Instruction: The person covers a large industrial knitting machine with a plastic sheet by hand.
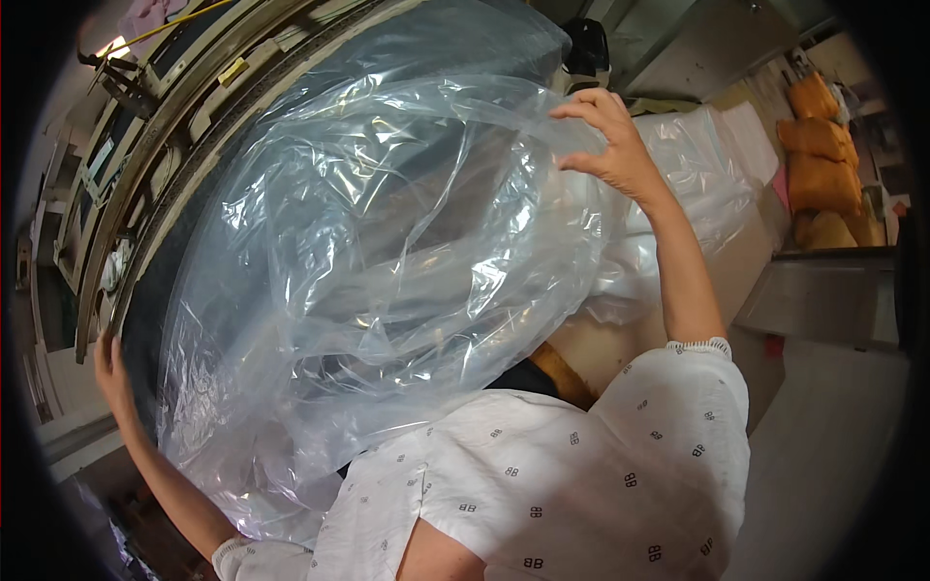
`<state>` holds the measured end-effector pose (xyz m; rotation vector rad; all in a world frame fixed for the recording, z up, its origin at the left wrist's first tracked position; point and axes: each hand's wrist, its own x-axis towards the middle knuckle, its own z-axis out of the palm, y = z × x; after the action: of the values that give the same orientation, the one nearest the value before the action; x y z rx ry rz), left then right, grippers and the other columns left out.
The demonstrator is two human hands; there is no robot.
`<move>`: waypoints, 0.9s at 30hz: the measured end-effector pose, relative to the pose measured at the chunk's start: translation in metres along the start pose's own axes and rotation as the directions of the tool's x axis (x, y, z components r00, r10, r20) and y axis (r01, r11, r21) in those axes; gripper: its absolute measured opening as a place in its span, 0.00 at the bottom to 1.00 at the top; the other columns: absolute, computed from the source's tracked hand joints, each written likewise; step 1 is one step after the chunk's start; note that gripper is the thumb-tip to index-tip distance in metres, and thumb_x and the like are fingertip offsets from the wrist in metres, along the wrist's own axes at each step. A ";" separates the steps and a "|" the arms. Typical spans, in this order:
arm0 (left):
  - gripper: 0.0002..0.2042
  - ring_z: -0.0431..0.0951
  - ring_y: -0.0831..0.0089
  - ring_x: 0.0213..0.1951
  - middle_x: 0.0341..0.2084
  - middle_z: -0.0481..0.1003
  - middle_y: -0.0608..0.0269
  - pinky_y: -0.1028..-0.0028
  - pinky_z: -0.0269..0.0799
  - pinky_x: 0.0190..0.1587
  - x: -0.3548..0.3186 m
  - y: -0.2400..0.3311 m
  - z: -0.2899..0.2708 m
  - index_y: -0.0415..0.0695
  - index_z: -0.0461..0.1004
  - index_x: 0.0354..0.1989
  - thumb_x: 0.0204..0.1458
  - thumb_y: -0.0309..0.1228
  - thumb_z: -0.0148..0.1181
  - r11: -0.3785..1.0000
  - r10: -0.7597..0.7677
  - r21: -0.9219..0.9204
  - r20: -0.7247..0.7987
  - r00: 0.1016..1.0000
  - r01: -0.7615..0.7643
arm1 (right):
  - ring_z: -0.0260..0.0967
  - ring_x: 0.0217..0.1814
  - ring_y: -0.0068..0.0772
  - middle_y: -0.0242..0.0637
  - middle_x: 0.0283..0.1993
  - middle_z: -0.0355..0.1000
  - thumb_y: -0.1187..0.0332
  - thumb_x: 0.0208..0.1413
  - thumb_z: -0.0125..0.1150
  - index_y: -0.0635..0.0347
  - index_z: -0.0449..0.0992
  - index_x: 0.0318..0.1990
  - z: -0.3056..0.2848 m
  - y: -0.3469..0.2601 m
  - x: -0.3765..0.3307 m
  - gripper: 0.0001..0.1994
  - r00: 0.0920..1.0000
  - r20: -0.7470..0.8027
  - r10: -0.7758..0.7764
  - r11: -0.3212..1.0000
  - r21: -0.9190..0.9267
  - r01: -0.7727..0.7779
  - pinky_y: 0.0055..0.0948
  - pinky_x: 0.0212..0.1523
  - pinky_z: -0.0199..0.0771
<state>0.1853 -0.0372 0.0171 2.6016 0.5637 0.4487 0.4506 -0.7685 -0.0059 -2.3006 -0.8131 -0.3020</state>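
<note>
A big sheet or bag of clear plastic film (387, 261) lies crumpled and shiny across the dark surface in front of me, reaching down to my body. My right hand (615, 150) is raised at the film's far right edge. Its thumb and fingers are curved and apart, with no film visibly pinched between them. Far to the left, my left hand (113, 378) is beside the lower end of a long curved-looking metal rail (145, 208). Its fingers are stretched out; whether they touch the rail cannot be made out.
More whitish plastic-wrapped material (693, 165) is piled to the right. Beyond it, orange-brown bundles (821, 155) are stacked. A black object (587, 53) stands at the far edge. The machine frame (102, 160) runs along the left, with a yellow rod (170, 27) above it.
</note>
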 end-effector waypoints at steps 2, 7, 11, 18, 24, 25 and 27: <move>0.17 0.66 0.71 0.52 0.48 0.68 0.58 0.74 0.58 0.54 -0.004 0.102 0.032 0.38 0.66 0.51 0.55 0.31 0.50 0.995 0.075 -0.070 0.013 0.997 -0.074 | 0.62 0.43 0.32 0.33 0.38 0.66 0.67 0.40 0.64 0.60 0.73 0.37 0.010 -0.008 0.009 0.14 0.999 0.037 -0.025 0.995 -0.094 0.029 0.26 0.47 0.59; 0.16 0.66 0.70 0.51 0.46 0.68 0.59 0.75 0.57 0.53 0.003 0.216 0.087 0.38 0.67 0.49 0.54 0.31 0.51 0.967 0.250 -0.060 0.020 0.968 -0.248 | 0.61 0.36 0.22 0.27 0.28 0.65 0.70 0.43 0.62 0.62 0.73 0.31 0.022 0.003 0.014 0.07 0.987 -0.080 0.138 0.972 0.202 -0.120 0.21 0.41 0.58; 0.15 0.66 0.69 0.50 0.46 0.68 0.59 0.75 0.58 0.52 0.002 0.222 0.113 0.39 0.67 0.48 0.53 0.31 0.52 0.975 0.206 -0.099 0.048 0.977 -0.200 | 0.60 0.31 0.14 0.26 0.27 0.67 0.68 0.48 0.59 0.62 0.73 0.29 0.022 0.015 0.028 0.06 0.911 -0.036 0.411 0.769 0.551 -0.325 0.17 0.34 0.59; 0.09 0.66 0.73 0.38 0.35 0.67 0.64 0.77 0.60 0.45 0.003 0.185 0.155 0.37 0.66 0.39 0.54 0.29 0.51 0.970 0.244 0.021 -0.158 0.957 -0.244 | 0.60 0.27 0.13 0.25 0.24 0.66 0.66 0.56 0.49 0.60 0.69 0.31 0.026 0.023 0.097 0.08 0.942 -0.231 0.242 0.871 0.480 -0.106 0.14 0.31 0.60; 0.04 0.63 0.82 0.29 0.28 0.66 0.71 0.83 0.60 0.35 0.000 0.204 0.152 0.39 0.67 0.33 0.53 0.26 0.52 0.880 -0.019 -0.467 -0.212 0.977 -0.084 | 0.70 0.31 0.47 0.43 0.26 0.70 0.62 0.51 0.50 0.57 0.69 0.32 0.052 0.062 0.199 0.09 0.945 -0.299 0.133 0.950 -0.233 -0.207 0.40 0.33 0.68; 0.05 0.61 0.84 0.27 0.26 0.65 0.72 0.84 0.59 0.33 -0.001 0.206 0.150 0.39 0.67 0.34 0.53 0.27 0.52 0.877 -0.027 -0.472 -0.246 0.969 -0.095 | 0.70 0.31 0.47 0.43 0.26 0.70 0.62 0.51 0.50 0.57 0.69 0.32 0.062 0.062 0.216 0.09 0.947 -0.296 0.121 0.953 -0.233 -0.195 0.40 0.33 0.68; 0.05 0.61 0.84 0.27 0.25 0.65 0.72 0.84 0.59 0.32 -0.008 0.205 0.149 0.39 0.68 0.34 0.52 0.27 0.53 0.899 -0.040 -0.434 -0.217 0.975 -0.059 | 0.67 0.36 0.54 0.47 0.30 0.69 0.61 0.50 0.50 0.54 0.71 0.33 0.087 0.061 0.244 0.09 0.956 -0.265 0.128 0.931 -0.299 -0.208 0.45 0.36 0.67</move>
<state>0.3010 -0.2610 -0.0139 2.1353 0.4566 0.7789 0.6789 -0.6316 -0.0018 -2.5522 -0.4634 -0.6664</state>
